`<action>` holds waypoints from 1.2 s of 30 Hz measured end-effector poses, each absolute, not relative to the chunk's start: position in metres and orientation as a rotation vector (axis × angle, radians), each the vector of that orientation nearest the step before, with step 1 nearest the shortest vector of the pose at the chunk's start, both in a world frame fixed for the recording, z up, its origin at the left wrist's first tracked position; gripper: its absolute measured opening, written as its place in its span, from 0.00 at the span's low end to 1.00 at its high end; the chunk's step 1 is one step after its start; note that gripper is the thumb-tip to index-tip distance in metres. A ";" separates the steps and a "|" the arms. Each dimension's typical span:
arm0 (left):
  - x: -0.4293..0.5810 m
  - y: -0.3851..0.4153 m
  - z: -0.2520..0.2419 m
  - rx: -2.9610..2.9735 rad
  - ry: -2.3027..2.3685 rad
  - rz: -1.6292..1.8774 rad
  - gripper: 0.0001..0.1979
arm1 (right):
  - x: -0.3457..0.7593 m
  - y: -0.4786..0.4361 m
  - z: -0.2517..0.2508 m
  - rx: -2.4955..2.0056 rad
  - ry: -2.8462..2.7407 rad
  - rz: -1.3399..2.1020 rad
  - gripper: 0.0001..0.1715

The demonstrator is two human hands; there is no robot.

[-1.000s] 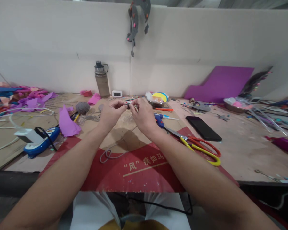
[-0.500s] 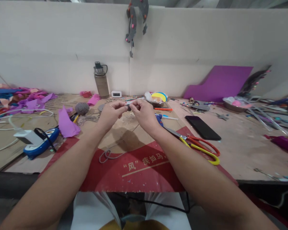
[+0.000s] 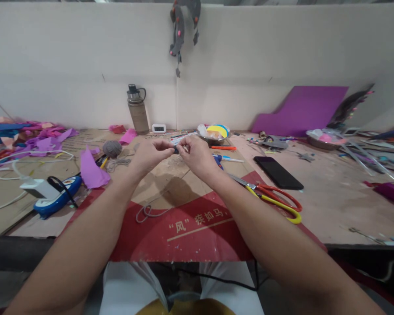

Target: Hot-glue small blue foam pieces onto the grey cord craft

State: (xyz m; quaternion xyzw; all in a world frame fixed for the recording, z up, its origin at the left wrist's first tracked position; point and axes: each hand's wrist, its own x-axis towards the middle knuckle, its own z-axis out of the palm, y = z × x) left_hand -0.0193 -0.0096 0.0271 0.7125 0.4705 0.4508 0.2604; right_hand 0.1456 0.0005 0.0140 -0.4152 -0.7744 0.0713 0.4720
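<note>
My left hand and my right hand are raised close together over the cardboard, fingertips nearly meeting. Each hand pinches with thumb and fingers at a small dark piece between them; its shape is too small to make out, and which hand holds it is unclear. A grey cord lies loosely looped on the red part of the cardboard mat below. Left of my left hand is a ball of grey yarn. Scissors with red and yellow handles lie beside my right forearm.
A bottle and a small white clock stand at the wall. A bowl sits behind my right hand. Right are a black phone and purple sheet; left, felt scraps and a blue power strip.
The fingers of both hands have shifted slightly around the small piece. The camera view has moved a little; the objects on the table stay in place.
</note>
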 end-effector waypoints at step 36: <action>-0.004 -0.009 0.016 1.576 1.088 1.472 0.04 | 0.132 -0.004 0.004 -1.056 -1.521 0.642 0.10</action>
